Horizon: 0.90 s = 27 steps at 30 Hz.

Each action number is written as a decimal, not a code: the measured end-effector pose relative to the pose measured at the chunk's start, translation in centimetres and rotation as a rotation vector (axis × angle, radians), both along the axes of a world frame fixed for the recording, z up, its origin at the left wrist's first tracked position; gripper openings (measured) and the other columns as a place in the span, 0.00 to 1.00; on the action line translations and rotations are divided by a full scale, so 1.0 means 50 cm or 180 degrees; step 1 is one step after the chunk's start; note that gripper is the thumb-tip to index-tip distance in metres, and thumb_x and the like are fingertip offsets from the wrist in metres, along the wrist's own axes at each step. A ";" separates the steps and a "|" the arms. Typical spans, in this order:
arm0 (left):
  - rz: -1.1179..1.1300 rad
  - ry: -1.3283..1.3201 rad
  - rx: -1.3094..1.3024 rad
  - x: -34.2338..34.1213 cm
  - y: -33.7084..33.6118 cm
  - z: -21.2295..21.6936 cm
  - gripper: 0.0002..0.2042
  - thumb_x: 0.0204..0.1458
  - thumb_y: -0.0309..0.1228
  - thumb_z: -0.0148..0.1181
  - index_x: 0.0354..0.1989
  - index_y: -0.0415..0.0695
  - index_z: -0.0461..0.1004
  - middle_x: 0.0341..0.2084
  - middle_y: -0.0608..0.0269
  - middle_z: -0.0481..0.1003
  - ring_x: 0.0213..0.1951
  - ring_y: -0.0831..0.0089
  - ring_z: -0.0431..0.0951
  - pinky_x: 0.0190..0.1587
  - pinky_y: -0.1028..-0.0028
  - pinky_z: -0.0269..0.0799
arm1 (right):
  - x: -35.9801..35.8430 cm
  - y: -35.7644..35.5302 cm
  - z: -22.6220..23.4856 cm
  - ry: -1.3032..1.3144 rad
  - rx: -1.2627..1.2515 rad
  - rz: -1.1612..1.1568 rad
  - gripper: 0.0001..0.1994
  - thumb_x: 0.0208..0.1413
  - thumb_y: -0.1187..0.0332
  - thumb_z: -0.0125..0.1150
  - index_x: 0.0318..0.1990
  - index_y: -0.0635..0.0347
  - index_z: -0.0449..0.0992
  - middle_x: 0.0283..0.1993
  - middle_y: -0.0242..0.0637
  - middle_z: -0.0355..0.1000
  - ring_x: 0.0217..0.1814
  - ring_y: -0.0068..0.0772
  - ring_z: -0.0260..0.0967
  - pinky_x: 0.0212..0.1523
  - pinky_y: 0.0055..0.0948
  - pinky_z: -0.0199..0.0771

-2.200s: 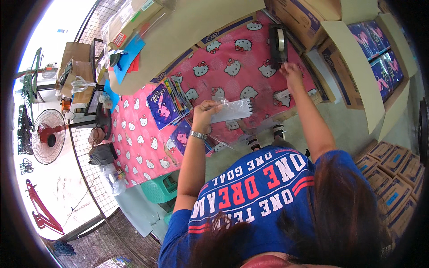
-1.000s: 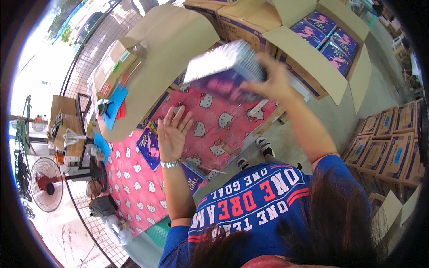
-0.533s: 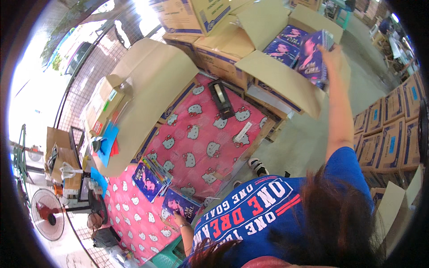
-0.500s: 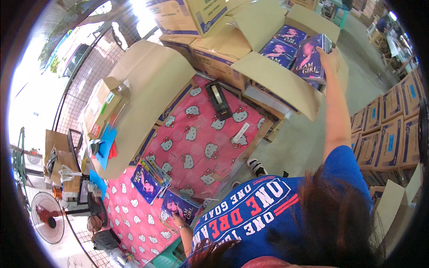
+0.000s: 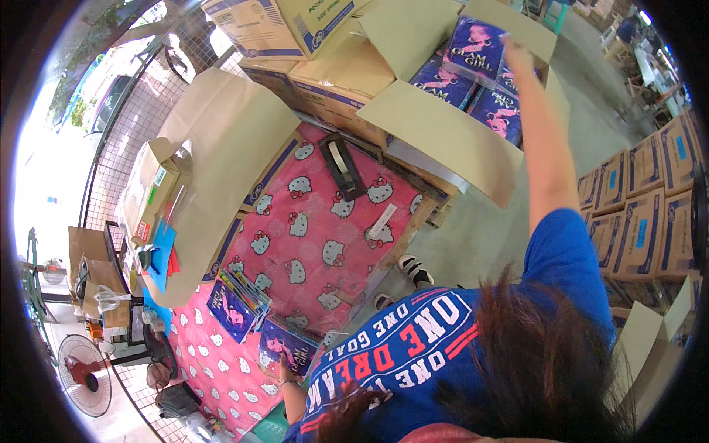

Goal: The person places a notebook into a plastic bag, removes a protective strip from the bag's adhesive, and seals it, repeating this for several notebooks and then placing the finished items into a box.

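Your right hand [image 5: 517,55] is stretched far out over the open cardboard box [image 5: 443,140], and it rests on the edge of a purple packet [image 5: 476,48] lying at the top of the stack inside; whether that grip is closed on the packet or merely pressing it, you cannot tell from here. More purple packets [image 5: 443,81] of the same kind fill the box beneath and beside it, each a flat rectangle with a pink figure printed on the front.

Down at the lower edge, your left hand [image 5: 283,367] touches another purple packet [image 5: 284,351] on the table [image 5: 317,236] (pink cloth, white cat faces all over). That grip is too small and too hidden by your shoulder to read. Just beside it sits a fanned stack of purple packets [image 5: 235,303], coloured edges showing.

Further up the cloth lies a black tape dispenser [image 5: 343,166], and near the table's right edge a small white strip [image 5: 382,219]. A big sheet of plain brown cardboard [image 5: 221,148] covers the table's left side.

Sealed brown cartons [image 5: 295,22] with blue print stand behind the open box, and more cartons with blue labels [image 5: 642,214] are stacked on the floor to your right. A red fan [image 5: 85,373] stands at the far lower left.
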State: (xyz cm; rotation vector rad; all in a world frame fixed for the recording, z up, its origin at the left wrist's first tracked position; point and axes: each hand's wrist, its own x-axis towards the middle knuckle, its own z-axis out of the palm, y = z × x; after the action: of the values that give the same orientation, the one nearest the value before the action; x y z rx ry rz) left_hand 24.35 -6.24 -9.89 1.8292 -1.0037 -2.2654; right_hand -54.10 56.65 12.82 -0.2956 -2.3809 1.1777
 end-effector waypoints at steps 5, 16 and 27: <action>0.0037 -0.0010 0.0059 0.027 0.011 0.014 0.29 0.48 0.49 0.59 0.52 0.39 0.69 0.42 0.55 0.77 0.41 0.58 0.78 0.45 0.60 0.75 | 0.056 -0.214 -0.122 -0.0840 0.0786 0.0715 0.46 0.46 0.37 0.55 0.65 0.64 0.55 0.66 0.71 0.44 0.69 0.60 0.48 0.67 0.40 0.48; 0.0479 0.0673 0.0155 0.049 0.038 0.013 0.23 0.50 0.43 0.58 0.52 0.43 0.69 0.45 0.57 0.76 0.44 0.58 0.77 0.49 0.59 0.72 | 0.094 -0.344 -0.090 0.1236 0.1056 0.0833 0.14 0.52 0.59 0.59 0.43 0.55 0.79 0.53 0.49 0.69 0.58 0.48 0.65 0.58 0.40 0.63; 0.1482 -0.0303 -0.2251 -0.037 -0.227 0.027 0.28 0.55 0.47 0.48 0.61 0.45 0.61 0.59 0.59 0.63 0.57 0.70 0.64 0.51 0.70 0.65 | 0.693 -0.924 -0.180 -0.0215 -0.0385 0.4655 0.17 0.52 0.65 0.59 0.49 0.59 0.74 0.49 0.44 0.71 0.54 0.42 0.67 0.54 0.36 0.66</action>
State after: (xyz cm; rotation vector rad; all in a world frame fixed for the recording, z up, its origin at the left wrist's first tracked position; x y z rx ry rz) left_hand 22.50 -17.59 -8.53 1.6256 -1.0615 -1.3349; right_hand -19.47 10.44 3.83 1.6396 -2.4250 1.7975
